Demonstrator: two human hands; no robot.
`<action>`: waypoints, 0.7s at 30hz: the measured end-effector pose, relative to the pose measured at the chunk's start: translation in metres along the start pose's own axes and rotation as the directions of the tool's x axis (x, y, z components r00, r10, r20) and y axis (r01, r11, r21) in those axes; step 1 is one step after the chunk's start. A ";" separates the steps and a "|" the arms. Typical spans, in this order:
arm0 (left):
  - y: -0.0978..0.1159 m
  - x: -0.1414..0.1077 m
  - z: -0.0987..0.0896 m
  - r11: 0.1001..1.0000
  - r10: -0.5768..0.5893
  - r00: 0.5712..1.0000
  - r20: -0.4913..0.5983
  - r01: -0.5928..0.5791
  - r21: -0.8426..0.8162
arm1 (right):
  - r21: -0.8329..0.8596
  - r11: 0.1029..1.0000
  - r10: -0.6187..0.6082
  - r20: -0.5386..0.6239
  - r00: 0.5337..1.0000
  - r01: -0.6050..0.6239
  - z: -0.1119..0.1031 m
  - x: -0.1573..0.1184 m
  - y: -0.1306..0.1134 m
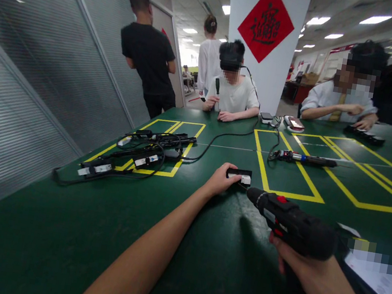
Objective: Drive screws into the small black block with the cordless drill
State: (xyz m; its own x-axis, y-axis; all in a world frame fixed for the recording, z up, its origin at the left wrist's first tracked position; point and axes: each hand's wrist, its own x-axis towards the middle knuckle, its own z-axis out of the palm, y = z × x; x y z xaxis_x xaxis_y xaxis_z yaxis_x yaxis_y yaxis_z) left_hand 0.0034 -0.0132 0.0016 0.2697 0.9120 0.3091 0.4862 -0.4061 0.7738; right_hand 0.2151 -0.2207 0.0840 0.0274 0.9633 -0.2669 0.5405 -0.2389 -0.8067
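My right hand (291, 253) is wrapped round the grip of a black and red cordless drill (289, 220). The drill points left, its chuck close to a small black box-like part (239, 175) with a white label. My left hand (222, 179) grips that part from its left side, holding it at the green tabletop. A thin bit seems to reach from the chuck to the near edge of the part; whether it touches is too small to tell.
Black cabled devices (146, 151) lie on the left within yellow tape lines. A soldering-iron-like tool (303, 158) lies ahead to the right. A sheet of paper (379, 283) is beside my right arm. Two people sit across the green table (66, 225), one holding a screwdriver (217, 88).
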 end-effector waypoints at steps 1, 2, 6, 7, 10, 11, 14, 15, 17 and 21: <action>0.000 0.000 0.000 1.000 -0.003 1.000 0.001 0.003 0.001 | -0.003 1.000 0.000 -0.001 1.000 0.000 0.000 0.000 0.000; 0.001 0.000 0.000 1.000 -0.007 1.000 0.005 0.007 0.002 | -0.007 1.000 0.001 -0.001 1.000 -0.001 0.000 0.000 -0.001; 0.003 -0.001 -0.001 1.000 0.002 1.000 0.010 -0.002 0.002 | -0.018 1.000 -0.011 0.002 1.000 0.011 -0.001 0.001 0.001; 0.003 -0.001 -0.001 1.000 0.004 1.000 0.007 -0.004 0.003 | -0.015 1.000 -0.018 0.001 1.000 0.018 -0.001 0.001 0.001; 0.001 0.000 0.000 1.000 -0.004 1.000 0.001 0.004 -0.003 | -0.004 1.000 -0.003 -0.006 1.000 0.003 -0.001 0.002 0.004; 0.000 0.000 0.000 1.000 -0.009 1.000 0.000 0.009 -0.007 | -0.008 1.000 0.007 -0.005 1.000 -0.007 -0.001 0.002 0.004; -0.003 0.000 0.001 1.000 -0.011 1.000 -0.003 0.010 -0.017 | -0.020 1.000 0.010 0.002 1.000 -0.010 -0.001 0.003 0.005; -0.003 0.001 0.001 1.000 -0.011 1.000 -0.004 0.011 -0.020 | -0.022 1.000 -0.001 0.001 1.000 0.001 -0.001 0.004 0.006; -0.004 0.000 0.000 1.000 -0.014 1.000 -0.006 0.013 -0.025 | -0.017 1.000 -0.016 -0.007 1.000 0.016 0.000 0.004 0.006; -0.004 0.001 0.000 1.000 -0.009 1.000 -0.015 0.009 -0.029 | -0.013 1.000 -0.016 -0.013 1.000 0.016 -0.001 0.005 0.006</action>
State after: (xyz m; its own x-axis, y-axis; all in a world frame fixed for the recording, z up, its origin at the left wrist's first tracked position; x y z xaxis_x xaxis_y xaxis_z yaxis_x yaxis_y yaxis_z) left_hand 0.0016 -0.0112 -0.0007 0.2532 0.9164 0.3101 0.4644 -0.3963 0.7920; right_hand 0.2191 -0.2175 0.0785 0.0295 0.9685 -0.2472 0.5513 -0.2220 -0.8042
